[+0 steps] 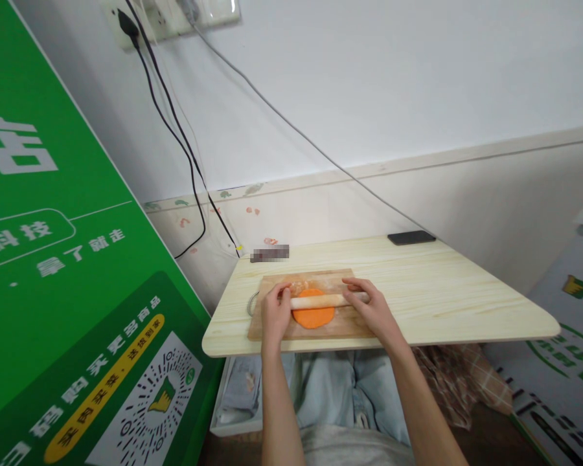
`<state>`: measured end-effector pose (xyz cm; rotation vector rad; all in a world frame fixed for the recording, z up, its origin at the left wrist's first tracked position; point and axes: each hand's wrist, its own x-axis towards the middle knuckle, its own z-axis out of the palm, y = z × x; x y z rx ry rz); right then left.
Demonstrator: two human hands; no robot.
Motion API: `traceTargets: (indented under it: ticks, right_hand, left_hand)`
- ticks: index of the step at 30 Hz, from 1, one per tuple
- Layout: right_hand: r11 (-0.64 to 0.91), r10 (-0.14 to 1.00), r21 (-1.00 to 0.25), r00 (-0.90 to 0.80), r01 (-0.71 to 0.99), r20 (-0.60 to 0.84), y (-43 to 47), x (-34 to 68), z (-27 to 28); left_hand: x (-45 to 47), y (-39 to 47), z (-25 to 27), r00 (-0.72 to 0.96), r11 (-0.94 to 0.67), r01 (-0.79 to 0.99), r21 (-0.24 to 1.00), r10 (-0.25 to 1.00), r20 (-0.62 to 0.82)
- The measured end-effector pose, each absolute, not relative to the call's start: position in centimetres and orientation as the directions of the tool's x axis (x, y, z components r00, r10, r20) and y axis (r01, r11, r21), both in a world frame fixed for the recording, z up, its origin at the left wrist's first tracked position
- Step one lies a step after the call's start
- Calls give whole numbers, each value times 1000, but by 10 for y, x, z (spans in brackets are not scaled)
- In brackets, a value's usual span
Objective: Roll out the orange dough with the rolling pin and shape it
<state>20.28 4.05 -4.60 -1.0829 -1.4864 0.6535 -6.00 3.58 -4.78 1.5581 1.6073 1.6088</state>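
A wooden rolling pin (320, 301) lies level across a flat, round sheet of orange dough (313, 318). Around the pin's left end my left hand (276, 310) is closed, its thumb along the near side. My right hand (368, 303) grips the other end, fingers over the top. Both ends of the pin are partly covered by the hands. Beneath the dough is a wooden cutting board (342, 330), dusted with white flour near its far side. A metal handle (252, 304) sticks out at the board's left edge.
The board rests on a pale wooden table (457, 298) against the wall. A black phone (411, 237) lies at the back right, a blurred dark object (269, 253) at the back left. Cables hang from wall sockets (160, 19). A green panel (78, 259) stands left.
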Motion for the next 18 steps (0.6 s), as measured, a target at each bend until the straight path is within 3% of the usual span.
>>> traceTargets:
  ticks: [18]
  right_hand:
    - [438,890,-861,10,258,455,40,204,-47]
  left_hand:
    - [-60,35,-49,-309,-267,418,868,857,412]
